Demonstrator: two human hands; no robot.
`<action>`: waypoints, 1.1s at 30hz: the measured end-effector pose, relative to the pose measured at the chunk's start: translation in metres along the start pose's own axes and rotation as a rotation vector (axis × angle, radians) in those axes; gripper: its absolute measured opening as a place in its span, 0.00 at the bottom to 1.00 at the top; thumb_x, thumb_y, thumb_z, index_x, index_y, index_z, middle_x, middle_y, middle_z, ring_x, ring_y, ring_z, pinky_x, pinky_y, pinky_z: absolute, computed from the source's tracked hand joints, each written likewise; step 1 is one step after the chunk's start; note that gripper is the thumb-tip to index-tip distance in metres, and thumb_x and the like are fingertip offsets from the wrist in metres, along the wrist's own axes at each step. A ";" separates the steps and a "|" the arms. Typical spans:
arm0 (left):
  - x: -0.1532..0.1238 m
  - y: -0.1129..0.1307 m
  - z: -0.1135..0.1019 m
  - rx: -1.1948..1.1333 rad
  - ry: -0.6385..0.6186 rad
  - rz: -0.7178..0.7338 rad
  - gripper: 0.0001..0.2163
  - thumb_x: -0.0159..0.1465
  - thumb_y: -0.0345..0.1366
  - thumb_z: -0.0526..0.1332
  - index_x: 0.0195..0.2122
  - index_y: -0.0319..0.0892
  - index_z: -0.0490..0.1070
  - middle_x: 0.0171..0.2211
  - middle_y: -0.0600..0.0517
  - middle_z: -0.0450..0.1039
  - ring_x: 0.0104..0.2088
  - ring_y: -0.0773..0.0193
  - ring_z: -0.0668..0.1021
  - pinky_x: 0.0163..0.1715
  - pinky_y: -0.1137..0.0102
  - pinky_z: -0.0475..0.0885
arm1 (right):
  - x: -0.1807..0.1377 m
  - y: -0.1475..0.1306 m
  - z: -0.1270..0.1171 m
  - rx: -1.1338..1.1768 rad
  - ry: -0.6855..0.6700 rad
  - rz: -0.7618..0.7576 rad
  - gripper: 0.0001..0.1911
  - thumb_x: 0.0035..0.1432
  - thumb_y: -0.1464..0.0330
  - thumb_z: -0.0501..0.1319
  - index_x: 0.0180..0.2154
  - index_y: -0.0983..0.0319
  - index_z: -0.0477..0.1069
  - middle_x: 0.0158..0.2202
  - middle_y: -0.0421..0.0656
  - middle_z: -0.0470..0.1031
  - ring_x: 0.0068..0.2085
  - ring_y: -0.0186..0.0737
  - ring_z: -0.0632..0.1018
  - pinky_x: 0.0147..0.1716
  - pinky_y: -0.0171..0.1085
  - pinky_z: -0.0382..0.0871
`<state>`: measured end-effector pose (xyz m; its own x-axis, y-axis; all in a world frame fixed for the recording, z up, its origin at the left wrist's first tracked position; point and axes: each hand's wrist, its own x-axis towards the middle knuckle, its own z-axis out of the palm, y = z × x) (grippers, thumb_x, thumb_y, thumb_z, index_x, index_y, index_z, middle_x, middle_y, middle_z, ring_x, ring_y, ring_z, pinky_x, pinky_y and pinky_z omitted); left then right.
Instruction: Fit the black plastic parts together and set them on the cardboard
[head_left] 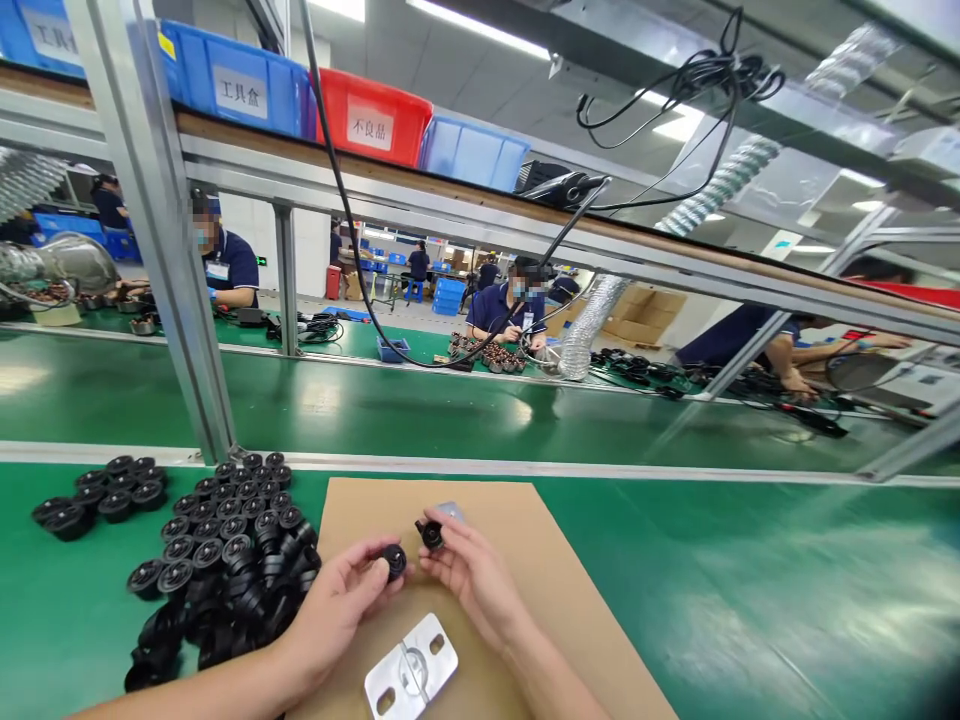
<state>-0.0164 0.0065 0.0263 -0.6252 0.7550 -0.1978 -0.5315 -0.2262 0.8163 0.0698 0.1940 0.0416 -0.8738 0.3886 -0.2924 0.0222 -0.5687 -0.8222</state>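
Observation:
My left hand (349,590) pinches a round black plastic part (393,561) between thumb and fingers, its round face turned up. In my right hand (472,570) is a second small black part (430,534), with a round opening and a short tab at its side. The two parts are apart, a short gap between them. Both hands hover above a brown cardboard sheet (495,505). Below them on the sheet lies a silver metal plate (412,668) with two slots and a round recess. A pale piece (451,511) shows partly behind my right fingers.
Many black round parts (217,550) stand and lie piled left of the cardboard, with a smaller group (105,495) farther left. A metal frame post (161,230) rises behind them. Blue (240,85) and red bins (371,115) line the shelf above. Co-workers sit across the green bench (450,415).

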 end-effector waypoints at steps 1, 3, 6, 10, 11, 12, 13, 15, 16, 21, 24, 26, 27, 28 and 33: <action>0.000 -0.001 -0.001 0.013 -0.020 0.010 0.30 0.57 0.51 0.77 0.56 0.40 0.77 0.57 0.41 0.76 0.56 0.52 0.79 0.62 0.61 0.73 | 0.000 -0.001 0.000 0.018 -0.011 0.000 0.36 0.47 0.54 0.79 0.54 0.64 0.79 0.53 0.53 0.77 0.41 0.43 0.81 0.48 0.43 0.77; 0.002 -0.003 -0.003 0.023 -0.047 0.031 0.29 0.58 0.51 0.76 0.56 0.40 0.77 0.55 0.41 0.77 0.54 0.53 0.80 0.60 0.61 0.74 | 0.000 0.000 -0.001 -0.005 -0.037 -0.032 0.34 0.52 0.51 0.77 0.55 0.64 0.79 0.55 0.54 0.76 0.42 0.43 0.81 0.50 0.44 0.77; 0.004 -0.006 -0.006 0.034 -0.062 0.068 0.28 0.59 0.49 0.76 0.56 0.41 0.76 0.55 0.41 0.77 0.53 0.55 0.81 0.58 0.62 0.75 | -0.001 0.005 -0.002 -0.132 -0.103 -0.127 0.29 0.59 0.51 0.73 0.56 0.61 0.78 0.57 0.53 0.75 0.47 0.44 0.81 0.54 0.46 0.76; 0.005 -0.007 -0.009 0.078 -0.095 0.098 0.26 0.62 0.46 0.74 0.58 0.40 0.74 0.54 0.40 0.77 0.53 0.56 0.80 0.57 0.62 0.75 | -0.006 0.011 -0.004 -0.438 -0.191 -0.376 0.20 0.70 0.57 0.64 0.60 0.54 0.74 0.59 0.51 0.70 0.57 0.46 0.76 0.58 0.47 0.76; 0.005 -0.007 -0.010 0.087 -0.107 0.105 0.26 0.63 0.46 0.74 0.58 0.40 0.74 0.55 0.40 0.77 0.54 0.55 0.79 0.57 0.62 0.74 | -0.007 0.012 -0.004 -0.549 -0.209 -0.474 0.19 0.72 0.59 0.62 0.61 0.53 0.73 0.59 0.51 0.69 0.58 0.45 0.75 0.57 0.46 0.76; 0.005 -0.007 -0.010 0.095 -0.117 0.115 0.25 0.63 0.45 0.74 0.58 0.40 0.74 0.57 0.40 0.76 0.56 0.54 0.79 0.58 0.61 0.74 | -0.009 0.012 -0.004 -0.659 -0.232 -0.578 0.18 0.73 0.63 0.61 0.61 0.53 0.73 0.58 0.50 0.67 0.58 0.45 0.74 0.57 0.45 0.76; 0.005 -0.007 -0.010 0.104 -0.128 0.126 0.24 0.63 0.45 0.74 0.57 0.40 0.75 0.58 0.40 0.75 0.57 0.53 0.78 0.59 0.60 0.73 | -0.010 0.011 -0.003 -0.759 -0.261 -0.682 0.18 0.73 0.66 0.60 0.61 0.52 0.72 0.57 0.50 0.66 0.58 0.44 0.73 0.57 0.44 0.76; 0.004 -0.006 -0.010 0.124 -0.140 0.146 0.22 0.64 0.44 0.73 0.56 0.41 0.75 0.59 0.41 0.74 0.59 0.51 0.76 0.62 0.58 0.71 | -0.011 0.010 -0.002 -0.906 -0.322 -0.842 0.21 0.72 0.72 0.59 0.63 0.51 0.71 0.55 0.50 0.65 0.56 0.44 0.73 0.56 0.45 0.75; 0.004 -0.006 -0.010 0.136 -0.140 0.156 0.22 0.64 0.43 0.73 0.56 0.41 0.76 0.58 0.41 0.75 0.60 0.51 0.76 0.63 0.58 0.70 | -0.011 0.010 -0.001 -0.950 -0.342 -0.894 0.23 0.71 0.74 0.59 0.63 0.51 0.70 0.55 0.50 0.64 0.55 0.44 0.74 0.56 0.46 0.74; 0.004 -0.006 -0.011 0.181 -0.127 0.182 0.19 0.65 0.42 0.71 0.56 0.43 0.77 0.56 0.43 0.75 0.58 0.52 0.77 0.61 0.60 0.71 | -0.010 0.008 -0.001 -1.032 -0.362 -0.968 0.27 0.69 0.77 0.60 0.64 0.52 0.69 0.54 0.50 0.64 0.54 0.44 0.74 0.54 0.45 0.75; 0.004 -0.007 -0.012 0.207 -0.112 0.190 0.19 0.65 0.41 0.71 0.56 0.43 0.77 0.57 0.43 0.75 0.59 0.52 0.76 0.61 0.61 0.71 | -0.010 0.009 -0.001 -1.038 -0.366 -0.967 0.27 0.68 0.77 0.60 0.64 0.52 0.69 0.54 0.50 0.64 0.54 0.44 0.74 0.53 0.45 0.75; 0.005 -0.008 -0.013 0.234 -0.101 0.208 0.18 0.66 0.41 0.70 0.55 0.42 0.77 0.57 0.43 0.75 0.59 0.52 0.76 0.61 0.61 0.71 | -0.010 0.010 -0.001 -1.044 -0.369 -0.973 0.26 0.68 0.77 0.61 0.64 0.52 0.70 0.54 0.50 0.65 0.53 0.44 0.75 0.53 0.45 0.76; 0.005 -0.009 -0.013 0.245 -0.102 0.215 0.18 0.66 0.40 0.70 0.55 0.42 0.77 0.57 0.43 0.74 0.58 0.52 0.76 0.61 0.61 0.72 | -0.010 0.011 0.000 -1.048 -0.369 -0.980 0.26 0.68 0.78 0.61 0.63 0.52 0.70 0.54 0.50 0.65 0.53 0.44 0.75 0.52 0.45 0.76; 0.005 -0.009 -0.014 0.252 -0.106 0.218 0.17 0.67 0.40 0.70 0.55 0.42 0.77 0.57 0.43 0.74 0.58 0.52 0.76 0.60 0.61 0.72 | -0.009 0.011 0.001 -1.054 -0.368 -0.986 0.26 0.68 0.78 0.61 0.63 0.53 0.70 0.53 0.50 0.65 0.53 0.44 0.75 0.52 0.45 0.76; 0.005 -0.010 -0.015 0.286 -0.136 0.223 0.17 0.69 0.39 0.67 0.57 0.41 0.75 0.57 0.42 0.73 0.58 0.51 0.76 0.61 0.59 0.72 | -0.008 0.011 0.004 -1.087 -0.362 -1.022 0.26 0.65 0.78 0.65 0.62 0.54 0.71 0.51 0.50 0.67 0.52 0.44 0.75 0.51 0.43 0.76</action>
<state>-0.0233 0.0031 0.0089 -0.6156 0.7858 0.0593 -0.1983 -0.2273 0.9534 0.0749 0.1818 0.0364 -0.8003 -0.0120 0.5995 -0.4495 0.6737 -0.5865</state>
